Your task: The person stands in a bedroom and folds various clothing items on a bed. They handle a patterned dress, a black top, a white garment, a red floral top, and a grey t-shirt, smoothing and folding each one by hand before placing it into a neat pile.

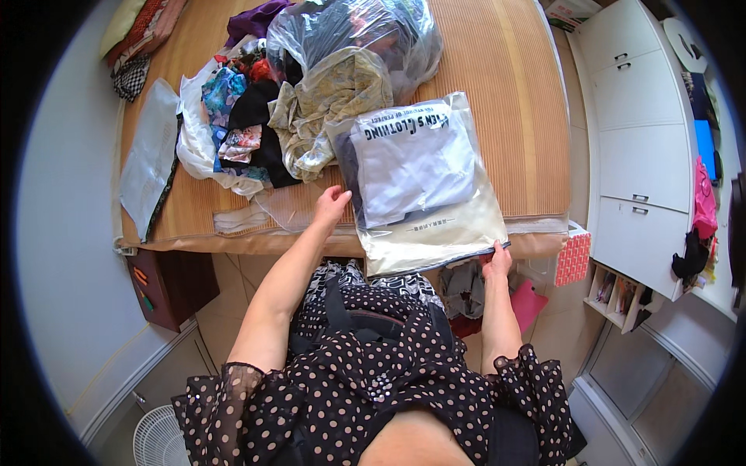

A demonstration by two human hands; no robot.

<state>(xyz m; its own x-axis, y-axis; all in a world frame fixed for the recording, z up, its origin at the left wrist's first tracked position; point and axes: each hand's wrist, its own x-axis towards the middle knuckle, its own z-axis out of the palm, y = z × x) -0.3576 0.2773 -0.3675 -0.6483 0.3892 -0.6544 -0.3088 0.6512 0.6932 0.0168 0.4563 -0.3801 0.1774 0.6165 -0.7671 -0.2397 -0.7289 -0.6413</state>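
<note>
The bag [423, 182] lies on the bed [505, 85], clothes [264, 124] to its left, cupboards [641, 147] right of the bed

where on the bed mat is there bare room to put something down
Bare mat lies right of the zip bag, up to the bed's right edge. The clothes pile and clear bag crowd the left and middle.

Left hand [330, 206] flat beside clear zip bag [423, 186] of folded clothes on bed [513, 101]. Right hand [497, 260] pinches bag's near corner. Clothes pile [280, 116] behind.
</note>
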